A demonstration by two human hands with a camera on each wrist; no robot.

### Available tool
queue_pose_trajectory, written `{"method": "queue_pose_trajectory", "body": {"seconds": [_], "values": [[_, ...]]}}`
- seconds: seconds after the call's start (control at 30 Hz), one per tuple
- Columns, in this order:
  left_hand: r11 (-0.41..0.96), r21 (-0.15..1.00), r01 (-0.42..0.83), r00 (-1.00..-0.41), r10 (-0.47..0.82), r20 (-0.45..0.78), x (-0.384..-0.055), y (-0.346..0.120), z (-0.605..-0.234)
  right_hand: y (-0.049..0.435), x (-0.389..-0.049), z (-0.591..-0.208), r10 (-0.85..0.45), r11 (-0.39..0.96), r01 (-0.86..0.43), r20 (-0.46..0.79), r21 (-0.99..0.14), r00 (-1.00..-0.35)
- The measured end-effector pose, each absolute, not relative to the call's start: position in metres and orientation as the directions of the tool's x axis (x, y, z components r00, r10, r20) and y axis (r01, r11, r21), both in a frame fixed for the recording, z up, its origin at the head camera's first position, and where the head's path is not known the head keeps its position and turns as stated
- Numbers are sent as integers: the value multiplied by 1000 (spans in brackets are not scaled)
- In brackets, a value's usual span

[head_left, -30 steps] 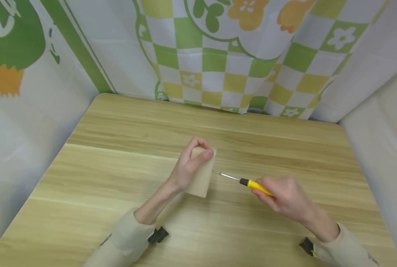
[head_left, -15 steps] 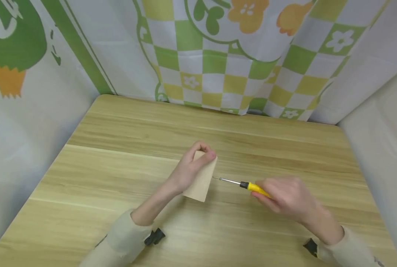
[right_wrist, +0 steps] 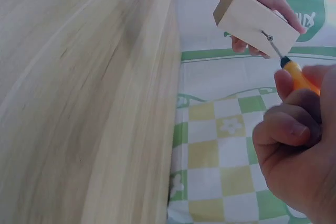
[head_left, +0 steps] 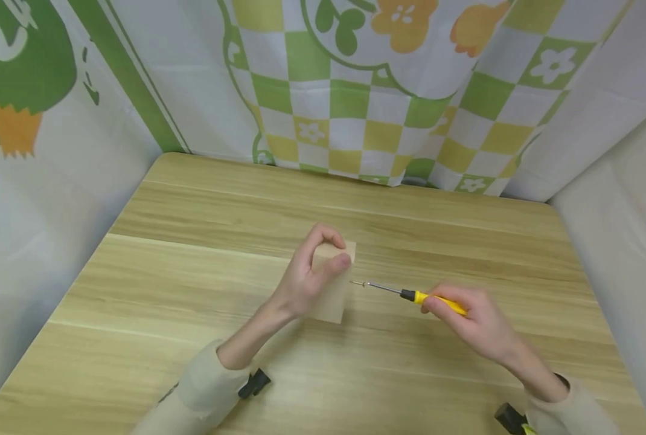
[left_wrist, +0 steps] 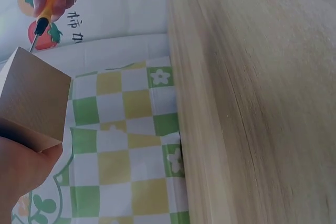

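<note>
My left hand [head_left: 307,275] grips a pale wooden block [head_left: 331,302], thumb and fingers around its upper end, held up over the table. A small screw [head_left: 357,283] sticks out of the block's right face, its head and part of its shank showing; it shows in the right wrist view as a screw [right_wrist: 267,35] standing on the light face. My right hand [head_left: 477,320] holds a screwdriver [head_left: 418,296] with a yellow and black handle, its tip right at the screw head. In the left wrist view the block [left_wrist: 39,98] hides the screw.
A wood-grain table [head_left: 192,278] lies under both hands. Behind it hangs a checkered green and yellow curtain [head_left: 350,99], with white fabric walls [head_left: 622,199] at the sides. Black wrist cameras [head_left: 254,383] sit at both sleeves.
The right hand has shifted slightly right and turned, drawing the screwdriver back a little from where its tip was. The block has moved slightly and tilted in the left hand's grip.
</note>
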State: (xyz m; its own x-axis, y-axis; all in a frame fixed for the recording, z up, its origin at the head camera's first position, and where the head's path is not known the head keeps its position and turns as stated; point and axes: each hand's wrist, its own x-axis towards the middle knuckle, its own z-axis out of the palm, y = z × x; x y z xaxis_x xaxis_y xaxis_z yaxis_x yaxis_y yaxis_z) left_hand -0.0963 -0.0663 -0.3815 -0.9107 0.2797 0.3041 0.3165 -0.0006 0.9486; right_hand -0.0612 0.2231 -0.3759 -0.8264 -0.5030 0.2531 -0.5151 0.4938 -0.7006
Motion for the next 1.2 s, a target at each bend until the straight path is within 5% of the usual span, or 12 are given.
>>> {"method": "queue_pose_trajectory", "body": {"seconds": [0.2, 0.33, 0.47, 0.6, 0.73, 0.83, 0.9, 1.0, 1.1, 1.2], "values": [[39, 861, 507, -832, 283, 477, -99, -64, -384, 224, -62, -374, -546, 417, -344, 71, -841, -835], [29, 772, 635, -738, 320, 594, -101, -64, -383, 225, -66, -374, -655, 147, 22, -114, -989, -747], [8, 654, 757, -611, 365, 703, -105, -66, -382, 224, -69, -382, -766, -57, 384, -207, -921, -609], [14, 549, 835, -505, 415, 757, -107, -68, -380, 224, -69, -389, -817, -121, 505, -204, -855, -540], [19, 523, 852, -481, 425, 767, -107, -68, -381, 222, -64, -388, -776, -77, 347, -162, -935, -609], [-5, 555, 832, -509, 389, 767, -108, -68, -384, 219, -55, -383, -656, 136, -23, -73, -990, -751], [-17, 587, 810, -543, 358, 760, -109, -69, -386, 215, -50, -380, -582, 302, -287, 62, -909, -811], [-30, 653, 757, -609, 330, 721, -109, -71, -389, 210, -46, -378, -532, 436, -544, 282, -717, -798], [-41, 694, 718, -650, 315, 691, -109, -71, -390, 208, -45, -378, -526, 451, -584, 328, -674, -784], [-51, 669, 741, -622, 323, 714, -109, -70, -390, 212, -48, -380, -601, 276, -310, 88, -910, -794]]}}
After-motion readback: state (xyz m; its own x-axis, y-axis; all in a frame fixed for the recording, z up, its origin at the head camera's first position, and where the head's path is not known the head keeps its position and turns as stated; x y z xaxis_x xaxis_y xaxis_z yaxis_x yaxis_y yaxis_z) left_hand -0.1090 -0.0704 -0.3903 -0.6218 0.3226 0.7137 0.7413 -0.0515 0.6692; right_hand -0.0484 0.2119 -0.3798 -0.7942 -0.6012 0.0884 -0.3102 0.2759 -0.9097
